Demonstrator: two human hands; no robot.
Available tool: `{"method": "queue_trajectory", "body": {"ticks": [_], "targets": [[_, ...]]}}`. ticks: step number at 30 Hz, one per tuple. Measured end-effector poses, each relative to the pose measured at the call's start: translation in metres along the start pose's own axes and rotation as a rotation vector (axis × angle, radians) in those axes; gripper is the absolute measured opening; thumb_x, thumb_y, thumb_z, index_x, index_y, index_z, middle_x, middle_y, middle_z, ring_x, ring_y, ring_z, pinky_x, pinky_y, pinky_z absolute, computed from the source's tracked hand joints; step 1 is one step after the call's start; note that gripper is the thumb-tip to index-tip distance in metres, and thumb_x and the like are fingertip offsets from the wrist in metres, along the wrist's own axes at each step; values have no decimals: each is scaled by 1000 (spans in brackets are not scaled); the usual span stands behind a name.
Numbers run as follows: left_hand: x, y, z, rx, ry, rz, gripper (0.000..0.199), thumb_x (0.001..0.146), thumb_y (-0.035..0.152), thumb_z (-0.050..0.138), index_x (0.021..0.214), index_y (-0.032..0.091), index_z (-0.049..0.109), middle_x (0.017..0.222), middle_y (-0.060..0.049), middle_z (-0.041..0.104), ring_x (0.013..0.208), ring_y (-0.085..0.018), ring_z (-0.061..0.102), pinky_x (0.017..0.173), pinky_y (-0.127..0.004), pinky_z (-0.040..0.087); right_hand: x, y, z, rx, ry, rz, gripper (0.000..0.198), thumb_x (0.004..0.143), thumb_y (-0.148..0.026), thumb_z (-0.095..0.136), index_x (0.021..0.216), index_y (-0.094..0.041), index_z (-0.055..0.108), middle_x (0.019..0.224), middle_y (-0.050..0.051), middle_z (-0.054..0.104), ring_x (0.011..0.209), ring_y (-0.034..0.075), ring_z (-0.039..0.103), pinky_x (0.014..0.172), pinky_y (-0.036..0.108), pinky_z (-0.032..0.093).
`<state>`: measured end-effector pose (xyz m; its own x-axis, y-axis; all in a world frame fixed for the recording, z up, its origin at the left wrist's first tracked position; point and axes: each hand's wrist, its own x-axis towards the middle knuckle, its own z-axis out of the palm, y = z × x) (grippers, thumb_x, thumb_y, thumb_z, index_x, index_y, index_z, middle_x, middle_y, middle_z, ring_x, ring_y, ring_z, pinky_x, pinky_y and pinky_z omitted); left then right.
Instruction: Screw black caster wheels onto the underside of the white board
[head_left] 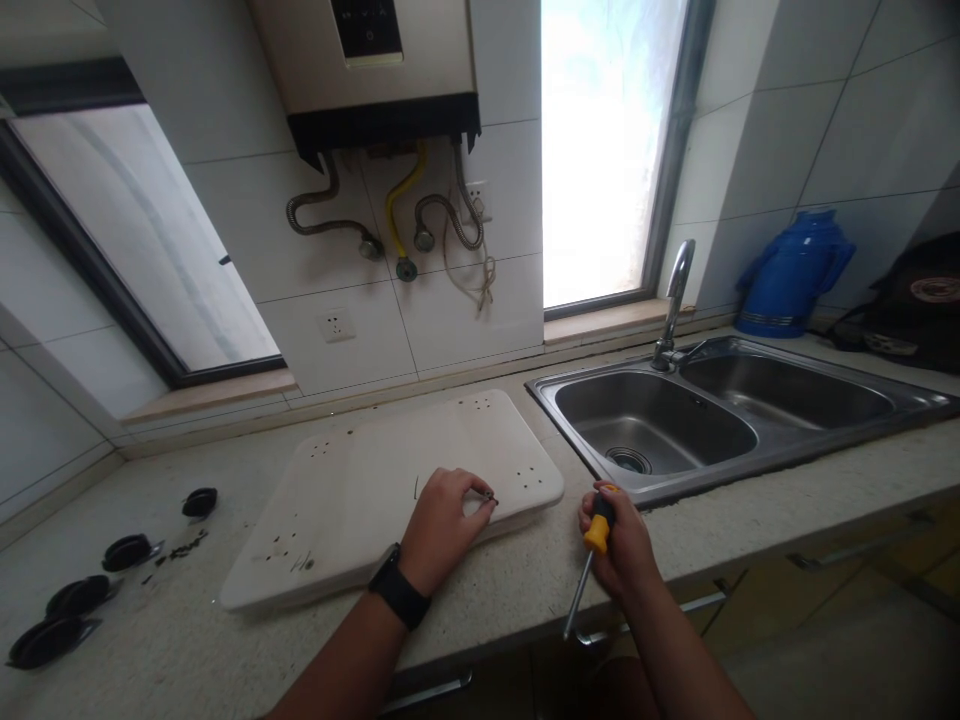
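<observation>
A white rounded board (pixel 405 450) lies flat on the counter, with small groups of holes near its corners. Over its front edge, my left hand (pixel 450 510) wears a black watch and pinches a small dark screw (pixel 490 497) between thumb and forefinger. My right hand (pixel 622 540) is wrapped around the yellow and black handle of a screwdriver (pixel 598 530), beside the board's right end. Its metal shaft points down past the counter's front edge. Several more small dark screws (pixel 180 550) lie loose on the counter at the left.
Several black round parts (pixel 79 597) stand along the left of the counter (pixel 180 640). A steel double sink (pixel 652 420) with a tap (pixel 675 300) is at the right, a blue thermos jug (pixel 795 270) behind it. A water heater (pixel 367 60) with hoses hangs above.
</observation>
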<state>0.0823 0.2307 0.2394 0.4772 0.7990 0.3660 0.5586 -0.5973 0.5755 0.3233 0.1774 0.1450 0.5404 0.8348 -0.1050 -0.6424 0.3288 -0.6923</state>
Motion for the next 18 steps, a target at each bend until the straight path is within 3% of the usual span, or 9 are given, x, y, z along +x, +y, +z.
{"method": "queue_trajectory", "body": {"ticks": [18], "targets": [[-5,5,-1,53,11,74,10,86,20,67,94,23,72,98,-7,73,100,-27,61,90,-45,47,2,4,-4,-28,-41,-8,30,75,-36,76,95,-24,57,64,-4,63,48,12,56,43,19,43]]}}
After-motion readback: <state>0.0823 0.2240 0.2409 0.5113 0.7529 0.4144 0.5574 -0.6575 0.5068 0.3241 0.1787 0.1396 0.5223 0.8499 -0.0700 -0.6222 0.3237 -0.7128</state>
